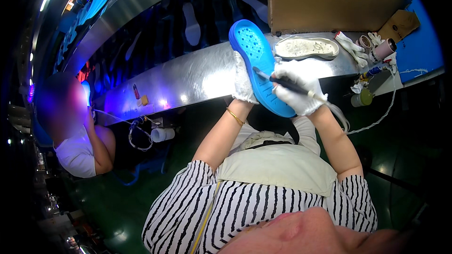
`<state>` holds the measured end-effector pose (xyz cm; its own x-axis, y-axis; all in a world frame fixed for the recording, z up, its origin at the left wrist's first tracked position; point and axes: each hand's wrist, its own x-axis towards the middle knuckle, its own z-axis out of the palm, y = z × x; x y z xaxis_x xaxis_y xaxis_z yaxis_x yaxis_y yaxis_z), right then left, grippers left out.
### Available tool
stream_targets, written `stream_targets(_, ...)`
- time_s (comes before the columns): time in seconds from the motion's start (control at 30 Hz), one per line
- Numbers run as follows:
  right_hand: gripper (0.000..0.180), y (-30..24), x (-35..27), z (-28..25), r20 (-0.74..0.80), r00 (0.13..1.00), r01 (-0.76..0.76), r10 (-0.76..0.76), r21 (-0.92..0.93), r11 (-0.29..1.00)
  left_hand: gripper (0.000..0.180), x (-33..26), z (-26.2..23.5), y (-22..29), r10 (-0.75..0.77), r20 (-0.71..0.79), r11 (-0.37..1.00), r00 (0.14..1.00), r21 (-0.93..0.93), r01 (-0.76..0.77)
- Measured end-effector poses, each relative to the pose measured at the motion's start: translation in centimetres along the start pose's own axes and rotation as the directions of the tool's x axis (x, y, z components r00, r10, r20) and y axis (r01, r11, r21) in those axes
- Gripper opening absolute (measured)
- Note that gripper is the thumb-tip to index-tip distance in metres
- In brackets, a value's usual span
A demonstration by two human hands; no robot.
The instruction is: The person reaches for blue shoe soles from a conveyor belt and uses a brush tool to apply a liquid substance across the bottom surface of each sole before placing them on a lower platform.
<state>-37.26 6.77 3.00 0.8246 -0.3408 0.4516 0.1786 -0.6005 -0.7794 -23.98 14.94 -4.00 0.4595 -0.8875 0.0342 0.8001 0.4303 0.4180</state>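
Note:
My left hand (243, 79), in a white glove, grips the left edge of a blue shoe sole (267, 82). The sole is tilted up over the bench's front edge, its inner side with many small holes facing me. In my gloved right hand (301, 87) is a slim brush-like tool (288, 84) with a dark handle. Its grey tip rests on or just above the middle of the sole; contact is hard to tell. A pale tube trails from the tool's rear end past my wrist. The fingers of my left hand are partly hidden behind the sole.
Behind the sole runs a metal bench (188, 84) beside a dark conveyor (165, 33) carrying shoe parts. A white sole-shaped tray (306, 48), spare gloves (352, 49), a cup (383, 49) and a cardboard box (329, 4) stand to the right. Another person (77, 153) sits at left.

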Motion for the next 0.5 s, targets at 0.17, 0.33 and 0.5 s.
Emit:
stream_targets(0.17, 0.018, -0.8, -0.3, -0.2, 0.101, 0.980, -0.179, 0.170, 0.090, 0.980, 0.076, 0.3, -1.1, 0.7, 0.007, -0.026, 1.000, 1.000, 0.015, -0.007)
stream_targets(0.33, 0.019, -0.8, -0.4, -0.3, 0.085, 0.996, -0.027, 0.026, 0.017, 0.999, 0.076, 0.9, -1.7, 1.4, 0.032, -0.036, 0.999, 0.999, 0.032, -0.031)
stream_targets(0.5, 0.013, -0.7, 0.2, -0.9, 0.142, 0.972, -0.211, 0.188, 0.172, 0.962, 0.075, 0.5, 0.3, 2.4, 0.027, -0.041, 0.999, 0.999, -0.044, -0.028)
